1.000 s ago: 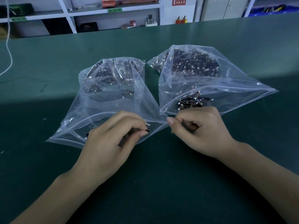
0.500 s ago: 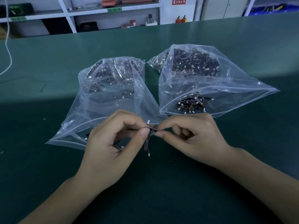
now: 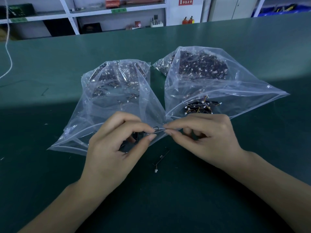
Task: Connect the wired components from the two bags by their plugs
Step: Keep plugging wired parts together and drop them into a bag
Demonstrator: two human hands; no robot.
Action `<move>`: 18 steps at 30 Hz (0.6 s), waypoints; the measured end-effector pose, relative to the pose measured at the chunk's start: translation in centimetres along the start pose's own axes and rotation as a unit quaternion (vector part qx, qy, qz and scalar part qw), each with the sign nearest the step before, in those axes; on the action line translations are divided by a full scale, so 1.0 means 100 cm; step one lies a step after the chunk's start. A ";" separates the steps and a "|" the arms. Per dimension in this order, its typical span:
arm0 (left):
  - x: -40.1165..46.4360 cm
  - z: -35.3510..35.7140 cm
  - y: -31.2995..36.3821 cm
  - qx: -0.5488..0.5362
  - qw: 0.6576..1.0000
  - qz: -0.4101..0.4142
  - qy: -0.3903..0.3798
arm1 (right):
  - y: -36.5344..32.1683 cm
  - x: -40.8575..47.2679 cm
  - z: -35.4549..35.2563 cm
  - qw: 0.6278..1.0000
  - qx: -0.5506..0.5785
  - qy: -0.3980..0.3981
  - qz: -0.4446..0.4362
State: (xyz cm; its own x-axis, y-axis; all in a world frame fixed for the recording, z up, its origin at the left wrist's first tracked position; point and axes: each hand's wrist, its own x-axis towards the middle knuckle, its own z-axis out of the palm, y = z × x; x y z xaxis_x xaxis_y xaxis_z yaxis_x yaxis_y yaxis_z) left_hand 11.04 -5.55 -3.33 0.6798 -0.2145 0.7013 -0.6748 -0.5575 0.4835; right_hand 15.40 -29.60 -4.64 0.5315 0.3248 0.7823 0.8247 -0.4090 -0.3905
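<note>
1. Left hand [image 3: 111, 153] pinches a thin wire [image 3: 155, 129] between thumb and forefinger; a dark part sits under its palm.
2. Right hand [image 3: 207, 140] pinches the same wire's other end.
3. 2 bags [image 3: 117, 91] [image 3: 218, 78] lie just behind on the table [image 3: 50, 64].
4. A loose component [image 3: 160, 159] lies below the hands.

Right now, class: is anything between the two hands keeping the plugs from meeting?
Nothing visible. The left hand and right hand pinch the wires fingertip to fingertip, in front of the bags' mouths; the plugs themselves are too small to tell.
</note>
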 end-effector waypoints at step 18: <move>-0.001 0.000 -0.001 0.000 1.000 -0.006 -0.021 | -0.003 0.000 0.000 0.999 0.006 -0.041 0.018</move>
State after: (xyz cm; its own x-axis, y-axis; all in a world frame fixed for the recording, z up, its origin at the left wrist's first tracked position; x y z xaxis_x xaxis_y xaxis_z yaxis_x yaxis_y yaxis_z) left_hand 11.07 -5.44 -3.41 0.6992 -0.2407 0.6731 -0.6666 -0.5597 0.4923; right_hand 15.09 -29.48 -4.53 0.5751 0.3785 0.7252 0.8064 -0.4117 -0.4246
